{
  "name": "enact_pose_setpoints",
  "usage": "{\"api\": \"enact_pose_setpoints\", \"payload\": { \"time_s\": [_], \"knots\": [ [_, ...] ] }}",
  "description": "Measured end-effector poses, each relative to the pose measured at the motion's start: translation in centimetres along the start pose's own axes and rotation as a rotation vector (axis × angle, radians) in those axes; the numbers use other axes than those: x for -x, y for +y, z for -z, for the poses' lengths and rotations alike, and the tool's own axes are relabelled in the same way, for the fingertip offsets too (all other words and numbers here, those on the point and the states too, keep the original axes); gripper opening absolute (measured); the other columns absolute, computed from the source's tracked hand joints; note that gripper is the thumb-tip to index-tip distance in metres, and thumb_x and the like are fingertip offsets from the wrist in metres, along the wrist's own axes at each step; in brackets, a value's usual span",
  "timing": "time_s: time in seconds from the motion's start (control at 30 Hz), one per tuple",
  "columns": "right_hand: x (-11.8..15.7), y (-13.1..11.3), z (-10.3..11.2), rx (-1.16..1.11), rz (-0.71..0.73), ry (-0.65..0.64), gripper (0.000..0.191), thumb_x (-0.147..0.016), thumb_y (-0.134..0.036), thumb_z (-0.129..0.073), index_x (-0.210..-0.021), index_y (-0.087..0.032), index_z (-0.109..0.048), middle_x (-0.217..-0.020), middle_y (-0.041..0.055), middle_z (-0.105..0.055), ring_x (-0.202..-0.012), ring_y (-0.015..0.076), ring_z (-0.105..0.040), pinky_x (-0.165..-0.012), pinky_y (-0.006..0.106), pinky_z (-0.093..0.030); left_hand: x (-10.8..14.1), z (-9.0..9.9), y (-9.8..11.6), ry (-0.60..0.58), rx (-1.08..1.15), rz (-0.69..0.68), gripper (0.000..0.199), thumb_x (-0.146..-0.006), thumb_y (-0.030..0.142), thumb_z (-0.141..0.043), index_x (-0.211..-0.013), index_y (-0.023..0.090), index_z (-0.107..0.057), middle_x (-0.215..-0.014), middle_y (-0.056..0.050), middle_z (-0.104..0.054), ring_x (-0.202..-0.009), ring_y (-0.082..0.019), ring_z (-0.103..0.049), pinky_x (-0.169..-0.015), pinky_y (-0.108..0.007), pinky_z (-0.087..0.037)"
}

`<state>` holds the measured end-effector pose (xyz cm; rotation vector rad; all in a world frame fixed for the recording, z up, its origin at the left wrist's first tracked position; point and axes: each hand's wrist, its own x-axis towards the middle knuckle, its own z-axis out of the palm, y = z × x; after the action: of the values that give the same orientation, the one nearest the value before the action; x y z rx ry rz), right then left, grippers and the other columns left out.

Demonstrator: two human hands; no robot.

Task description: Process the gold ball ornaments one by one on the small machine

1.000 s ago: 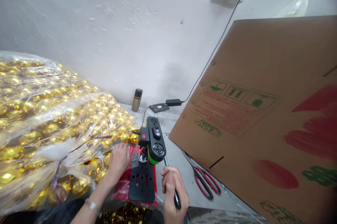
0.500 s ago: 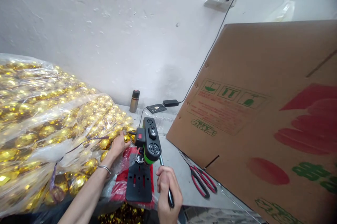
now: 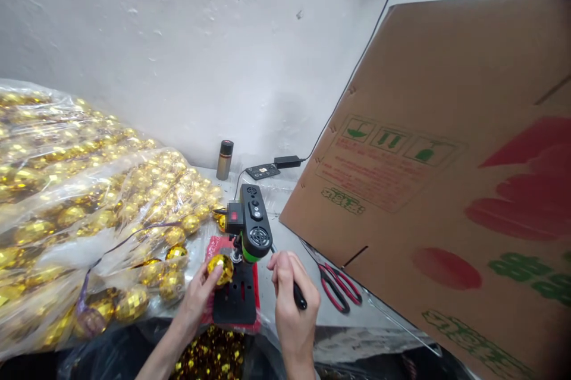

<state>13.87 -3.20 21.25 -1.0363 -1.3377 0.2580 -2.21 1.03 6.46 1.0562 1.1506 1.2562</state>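
Note:
My left hand [image 3: 200, 292] grips a gold mirrored ball [image 3: 220, 270] between thumb and fingers, just left of a small bench drill press [image 3: 254, 219]. The ball is over the press's black slotted base plate [image 3: 234, 305], close to the chuck. My right hand [image 3: 292, 291] is wrapped round the black-handled lever [image 3: 300, 297] on the press's right side. Another gold ball [image 3: 222, 221] rests behind the black switch box [image 3: 235, 216]. A red plastic sheet [image 3: 214, 246] lies under the base.
Clear plastic bags full of gold balls [image 3: 134, 190] cover the left side. A large cardboard box [image 3: 383, 190] leans at right, with red-handled pliers [image 3: 336, 285] beside it. A spray can [image 3: 224, 160] and power adapter [image 3: 288, 161] stand near the wall. More gold pieces [image 3: 214, 353] lie below the table edge.
My left hand has come back from the balls beside the bag, bringing one gold ball to the drill press. My right hand stays on the lever. The view has tilted down slightly.

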Motion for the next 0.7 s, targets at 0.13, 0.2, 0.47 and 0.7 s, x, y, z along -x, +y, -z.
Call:
{"api": "enact_pose_setpoints", "payload": {
  "time_s": [0.13,0.2,0.47,0.7],
  "knots": [
    [0.1,0.0,0.2,-0.006,-0.001,-0.006,0.041,-0.112,-0.03,-0.046,-0.073,-0.022,-0.053,-0.067,-0.0024,-0.05,-0.059,0.0116,-0.05,-0.052,0.023,-0.039,0.6,-1.3,-3.2,0.087,-0.206,-0.028,0.074,-0.084,0.074,-0.068,-0.13,0.017,-0.069,-0.129,-0.016,-0.079,-0.126,-0.038,-0.071,-0.11,-0.055,-0.056],
    [0.4,0.2,0.3,-0.002,-0.002,-0.012,0.04,-0.112,-0.03,-0.046,-0.073,-0.022,-0.053,-0.068,-0.0019,-0.05,-0.059,0.0117,-0.049,-0.051,0.023,-0.039,0.5,-1.7,-4.0,0.14,-0.356,-0.138,0.066,-0.086,0.067,-0.068,-0.13,0.019,-0.069,-0.132,-0.015,-0.078,-0.129,-0.039,-0.069,-0.113,-0.06,-0.052],
    [1.1,0.5,0.4,0.008,0.033,-0.022,0.037,-0.111,-0.025,-0.046,-0.076,-0.023,-0.056,-0.07,-0.0016,-0.054,-0.06,0.0118,-0.052,-0.053,0.023,-0.042,1.1,-1.7,-5.3,0.003,-0.705,-0.487,0.046,-0.093,0.041,-0.067,-0.134,0.021,-0.067,-0.129,-0.019,-0.078,-0.118,-0.039,-0.073,-0.105,-0.063,-0.054],
    [1.4,0.4,0.7,0.032,0.045,-0.035,0.032,-0.11,-0.022,-0.047,-0.081,-0.023,-0.058,-0.072,-0.0025,-0.055,-0.055,0.01,-0.046,-0.05,0.021,-0.04,0.1,-2.3,-4.7,-0.064,-0.746,-0.491,0.045,-0.087,0.036,-0.072,-0.129,0.021,-0.068,-0.121,-0.014,-0.079,-0.112,-0.037,-0.074,-0.1,-0.057,-0.056]
  ]
}}
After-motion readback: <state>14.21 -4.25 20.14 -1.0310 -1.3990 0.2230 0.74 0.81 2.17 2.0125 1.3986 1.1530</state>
